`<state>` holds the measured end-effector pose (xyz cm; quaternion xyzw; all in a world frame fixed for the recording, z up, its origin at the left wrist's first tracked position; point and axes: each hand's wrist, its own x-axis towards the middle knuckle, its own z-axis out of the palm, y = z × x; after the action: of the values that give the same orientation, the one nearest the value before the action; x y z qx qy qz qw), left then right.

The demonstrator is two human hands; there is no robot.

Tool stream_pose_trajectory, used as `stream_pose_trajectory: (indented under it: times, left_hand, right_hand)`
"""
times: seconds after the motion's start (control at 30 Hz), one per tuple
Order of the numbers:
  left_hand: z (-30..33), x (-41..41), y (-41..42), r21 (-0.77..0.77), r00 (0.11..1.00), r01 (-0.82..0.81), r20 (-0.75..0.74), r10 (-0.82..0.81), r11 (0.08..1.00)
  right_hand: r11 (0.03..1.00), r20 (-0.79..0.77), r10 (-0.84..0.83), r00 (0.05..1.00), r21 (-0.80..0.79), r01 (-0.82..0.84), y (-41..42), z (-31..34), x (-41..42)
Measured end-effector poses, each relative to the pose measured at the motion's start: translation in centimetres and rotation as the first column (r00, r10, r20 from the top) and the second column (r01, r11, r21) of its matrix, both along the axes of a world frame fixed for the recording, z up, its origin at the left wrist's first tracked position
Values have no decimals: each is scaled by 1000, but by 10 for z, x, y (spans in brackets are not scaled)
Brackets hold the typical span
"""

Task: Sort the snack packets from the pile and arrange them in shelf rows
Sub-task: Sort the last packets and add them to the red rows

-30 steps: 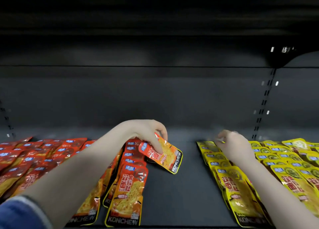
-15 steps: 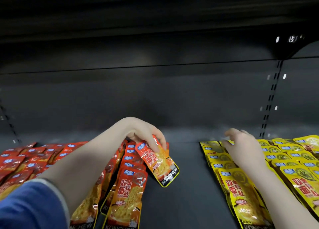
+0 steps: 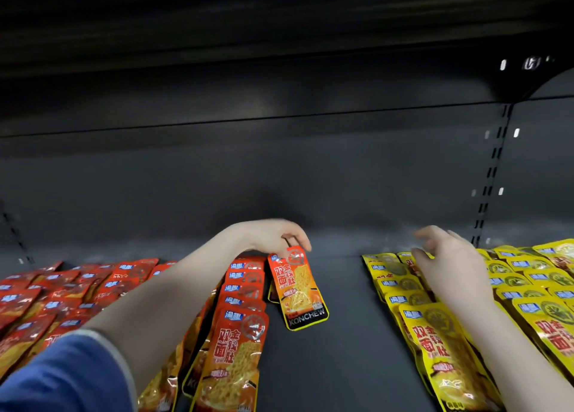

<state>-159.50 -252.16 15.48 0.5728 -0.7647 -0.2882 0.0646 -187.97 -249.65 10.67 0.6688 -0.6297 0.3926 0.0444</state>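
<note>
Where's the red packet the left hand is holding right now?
Head view, centre: the red packet hangs from the left hand, just right of the rightmost red row, over the bare shelf.

A dark back panel [image 3: 279, 169] rises at the far side. A slotted upright [image 3: 494, 166] runs down it on the right, with a black bracket [image 3: 528, 79] at its top under a dark upper shelf [image 3: 248, 23].

Left hand [image 3: 273, 236] pinches red packet [image 3: 296, 287]; right hand [image 3: 447, 262] over yellow packets [image 3: 435, 343]
</note>
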Motion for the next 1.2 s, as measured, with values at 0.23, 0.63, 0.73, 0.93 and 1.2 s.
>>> stream_pose_trajectory:
  times: [0.23,0.63,0.73,0.93,1.2]
  left_hand:
    - [-6,0,-2,-85,997,69,42,-66,994]
    - [-3,0,3,-45,992,65,-105,-69,997]
    - [-1,0,4,-20,996,62,-57,-63,998]
    - [-19,-3,3,-123,999,34,10,-33,992]
    - [-39,-5,8,-227,993,-109,-66,97,968]
  right_hand:
    - [1000,-17,-17,1000,21,18,0,-1,0]
    - [996,-88,-10,996,88,17,-2,-4,1]
    - [996,-95,-12,995,92,21,-1,-4,1]
    - [996,-100,-15,995,87,24,-1,-4,1]
    - [996,-156,-19,988,79,32,1,-3,3]
